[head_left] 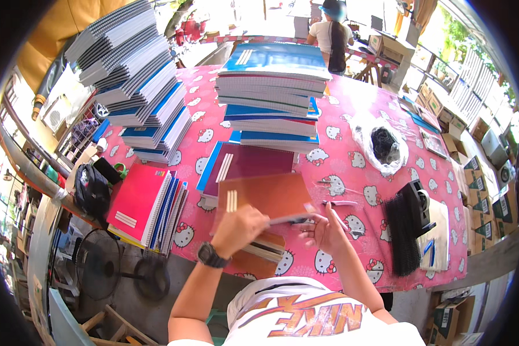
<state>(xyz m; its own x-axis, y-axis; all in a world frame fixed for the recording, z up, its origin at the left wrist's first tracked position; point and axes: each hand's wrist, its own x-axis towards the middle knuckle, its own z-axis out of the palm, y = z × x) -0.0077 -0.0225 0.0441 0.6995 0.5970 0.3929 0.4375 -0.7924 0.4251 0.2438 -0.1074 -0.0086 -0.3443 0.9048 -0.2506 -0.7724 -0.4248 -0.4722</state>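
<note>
An orange-brown notebook [271,193], slightly blurred, is tilted above the table in front of me. My left hand [243,229], wearing a black wristwatch, is closed on its near left edge. My right hand [326,232] is beside the near right corner, its fingers apart. Below the notebook, close to my body, part of another brown notebook pile [264,249] shows. Just beyond lies a maroon notebook [256,160] atop a blue one. A thin tool with pinkish handles [343,203] rests near my right fingertips.
Tall notebook stacks stand at far left [135,75] and far centre [271,86]. A red-topped pile [141,202] sits left. Rightward are black binding coils [401,239], a black device [416,207] and a plastic bag [383,144] with black contents. Another person [328,37] sits beyond the pink table.
</note>
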